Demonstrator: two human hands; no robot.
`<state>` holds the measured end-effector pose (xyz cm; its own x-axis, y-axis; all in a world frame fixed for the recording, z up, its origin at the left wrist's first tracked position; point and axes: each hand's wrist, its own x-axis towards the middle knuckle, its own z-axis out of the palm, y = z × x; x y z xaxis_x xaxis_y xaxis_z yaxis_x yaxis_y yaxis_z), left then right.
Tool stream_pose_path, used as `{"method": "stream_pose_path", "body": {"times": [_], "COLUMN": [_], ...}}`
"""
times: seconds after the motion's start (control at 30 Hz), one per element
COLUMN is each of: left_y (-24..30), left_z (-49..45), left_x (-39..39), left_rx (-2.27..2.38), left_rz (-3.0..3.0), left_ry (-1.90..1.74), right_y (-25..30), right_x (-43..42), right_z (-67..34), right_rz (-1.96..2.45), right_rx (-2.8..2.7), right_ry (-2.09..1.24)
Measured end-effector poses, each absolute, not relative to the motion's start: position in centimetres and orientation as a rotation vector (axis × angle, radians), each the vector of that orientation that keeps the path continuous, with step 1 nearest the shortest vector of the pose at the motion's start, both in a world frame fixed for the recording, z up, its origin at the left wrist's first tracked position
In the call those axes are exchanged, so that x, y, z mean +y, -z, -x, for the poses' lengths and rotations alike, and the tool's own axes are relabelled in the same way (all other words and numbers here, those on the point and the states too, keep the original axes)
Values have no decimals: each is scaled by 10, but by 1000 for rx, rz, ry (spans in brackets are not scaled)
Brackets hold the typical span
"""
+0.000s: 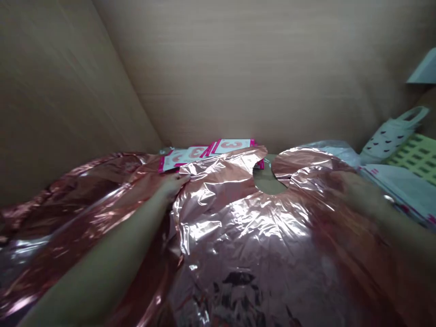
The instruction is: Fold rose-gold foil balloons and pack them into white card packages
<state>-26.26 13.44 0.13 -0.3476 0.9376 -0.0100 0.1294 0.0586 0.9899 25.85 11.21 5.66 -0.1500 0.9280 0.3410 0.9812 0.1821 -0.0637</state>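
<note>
1 flat rose-gold foil balloon (pixel 218 213) in work, lying spread across the near and middle area, shiny and wrinkled. 1 rounded notch is opening at its far edge, right of middle, showing a patch of tan surface (pixel 269 180). More foil of the same color is lying bunched on the left; can't tell if that's a 2nd piece.

2 hands in view. Left hand (pixel 173 185) is pinching the foil's edge, left of the notch. Right hand (pixel 349 185) is resting at the foil right of the notch; blurred, can't tell if it's grasping.

Far side, behind the foil: at least 3 white-and-pink packets (pixel 231 145) marked "3", overlapping. Right side: 1 clear plastic bag (pixel 335 148), 1 white holder with dark marks (pixel 384 138) and a loop handle, 1 yellow-green slotted basket (pixel 417 154), plus a white-and-pink stack (pixel 403 184), count unclear.
</note>
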Motion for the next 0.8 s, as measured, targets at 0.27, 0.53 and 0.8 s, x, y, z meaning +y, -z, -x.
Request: {"method": "stream_pose_path", "body": {"times": [0.27, 0.53, 0.8], "left_y": [-20, -38, -6], "left_z": [251, 261, 163], "left_x": [119, 95, 35], "left_rx": [1519, 1659, 1294], "left_rz": [-1331, -1521, -2483], "left_ry": [-1628, -1694, -684], "right_y": [-99, -128, -123], "right_x": [186, 235, 220], "right_z": [-4, 75, 63], "right_rz": [948, 1097, 857], "right_rx": [-2714, -2927, -2832], "right_ry": [109, 6, 367]}}
